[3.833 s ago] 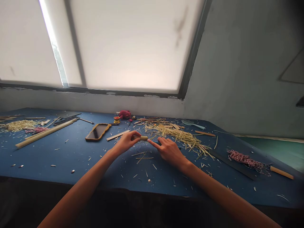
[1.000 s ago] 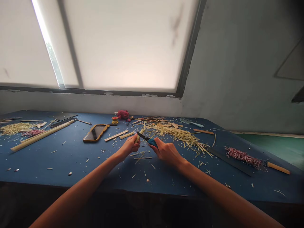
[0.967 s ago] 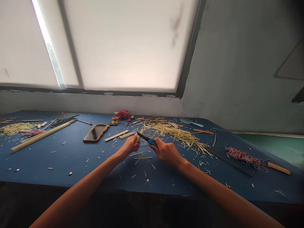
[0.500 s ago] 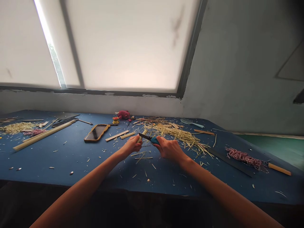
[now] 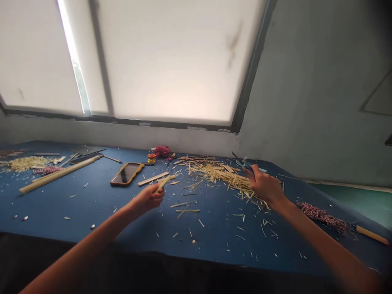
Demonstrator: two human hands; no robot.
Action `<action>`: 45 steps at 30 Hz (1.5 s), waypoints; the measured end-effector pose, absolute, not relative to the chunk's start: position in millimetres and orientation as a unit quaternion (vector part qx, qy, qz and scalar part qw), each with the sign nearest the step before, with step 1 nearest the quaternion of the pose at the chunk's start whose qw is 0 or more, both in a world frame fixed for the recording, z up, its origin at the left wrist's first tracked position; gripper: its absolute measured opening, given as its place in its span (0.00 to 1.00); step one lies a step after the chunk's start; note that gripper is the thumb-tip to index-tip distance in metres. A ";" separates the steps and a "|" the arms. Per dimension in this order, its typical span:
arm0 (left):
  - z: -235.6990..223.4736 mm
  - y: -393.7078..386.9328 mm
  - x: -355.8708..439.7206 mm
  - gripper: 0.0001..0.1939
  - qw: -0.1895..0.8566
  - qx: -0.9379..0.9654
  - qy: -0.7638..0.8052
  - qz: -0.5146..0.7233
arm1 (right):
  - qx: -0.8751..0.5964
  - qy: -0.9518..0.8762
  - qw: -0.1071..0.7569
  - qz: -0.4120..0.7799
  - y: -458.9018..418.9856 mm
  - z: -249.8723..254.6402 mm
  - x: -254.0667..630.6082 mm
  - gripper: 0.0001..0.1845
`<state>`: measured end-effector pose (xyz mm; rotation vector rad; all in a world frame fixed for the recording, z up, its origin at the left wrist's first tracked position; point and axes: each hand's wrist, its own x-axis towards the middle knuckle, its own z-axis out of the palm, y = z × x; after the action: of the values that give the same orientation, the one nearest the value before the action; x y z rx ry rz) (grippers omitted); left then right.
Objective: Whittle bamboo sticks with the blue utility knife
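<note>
My left hand (image 5: 147,200) is closed on a thin pale bamboo strip (image 5: 163,183) that sticks up and to the right from its fingers, a little above the blue table (image 5: 92,204). My right hand (image 5: 263,184) is far out to the right, closed on a knife with a blue handle; its dark blade (image 5: 237,157) points up and left. That hand hovers at the right end of a heap of pale bamboo shavings (image 5: 223,175).
A phone in a tan case (image 5: 126,173) lies left of centre. Loose bamboo slats (image 5: 152,179) lie beside it, and a long bamboo pole (image 5: 58,174) at far left. Red-white twine (image 5: 323,214) lies at right. A pink toy (image 5: 161,151) sits by the wall.
My hands have come apart. The right hand swept the knife away to the right over the shavings; the left hand moved slightly left, holding a thin strip.
</note>
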<state>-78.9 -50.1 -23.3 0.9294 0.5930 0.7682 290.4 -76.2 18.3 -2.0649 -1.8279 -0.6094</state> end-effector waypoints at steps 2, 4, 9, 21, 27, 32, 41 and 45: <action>-19.7 -53.8 -85.5 0.16 0.788 0.406 0.280 0.369 | -0.704 -0.653 0.187 -0.209 -87.4 29.6 288.9 0.25; -13.4 -57.1 -81.3 0.15 0.806 0.392 0.254 0.364 | -0.674 -0.682 0.210 -0.191 -98.5 37.6 270.2 0.25; 7.2 -62.2 -53.6 0.15 0.847 0.348 0.209 0.343 | -0.590 -0.748 0.255 -0.165 -112.4 39.0 213.2 0.21; 5.7 -39.9 -6.3 0.17 0.889 0.332 0.195 0.249 | -0.502 -0.814 0.195 -0.216 -95.7 -6.4 190.9 0.22; -3.5 -37.1 -8.1 0.17 0.899 0.310 0.209 0.226 | -0.502 -0.804 0.177 -0.266 -84.5 -12.2 201.6 0.23; -3.5 -29.3 -4.1 0.17 0.908 0.270 0.211 0.242 | -0.513 -0.803 0.151 -0.265 -73.4 -12.3 197.6 0.25; -28.6 -33.4 -29.8 0.17 0.910 0.254 0.226 0.236 | -0.756 -0.620 0.124 -0.171 -39.9 25.4 265.6 0.28; -29.2 -34.3 -27.2 0.18 0.909 0.238 0.205 0.276 | -0.722 -0.647 0.158 -0.187 -55.6 38.9 266.6 0.27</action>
<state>-27.2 -34.3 -29.2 0.4904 0.4222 0.5687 266.6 -55.6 38.9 -2.0658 -1.8513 -0.5347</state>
